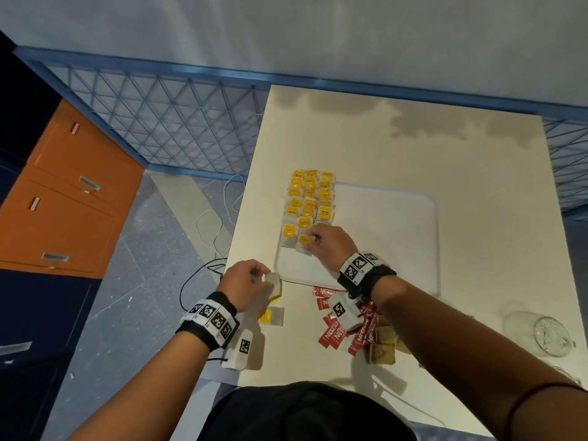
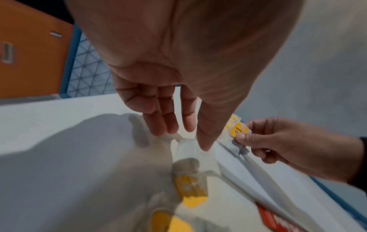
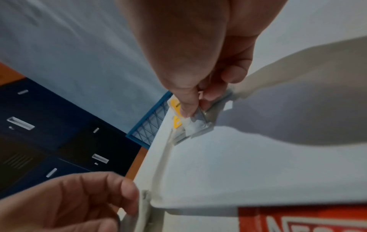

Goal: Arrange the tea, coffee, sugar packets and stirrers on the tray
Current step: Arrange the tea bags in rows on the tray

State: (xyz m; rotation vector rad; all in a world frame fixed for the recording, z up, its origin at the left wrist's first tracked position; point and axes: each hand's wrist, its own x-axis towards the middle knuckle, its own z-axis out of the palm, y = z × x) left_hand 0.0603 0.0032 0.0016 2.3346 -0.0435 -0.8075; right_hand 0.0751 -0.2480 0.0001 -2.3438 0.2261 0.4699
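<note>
The right hand (image 1: 327, 246) pinches a tea bag (image 1: 304, 242) between thumb and fingertips, setting it at the near end of the rows of tea bags (image 1: 310, 198) along the left edge of the white tray (image 1: 397, 233). The left hand (image 1: 249, 286) grips another tea bag (image 1: 274, 288) just off the tray's near-left corner, above the counter (image 1: 461, 148). One more lies on the counter below it; red coffee sachets (image 1: 337, 332) and brown sugar packets (image 1: 383, 345) sit heaped near the counter's near edge — none on the tray yet. These bags look light, soft and limp, likely to slide or flip at a nudge, so a fingertip pinch at the yellow tag end or a paper edge should suit, lowered flat without disturbing neighbours.
</note>
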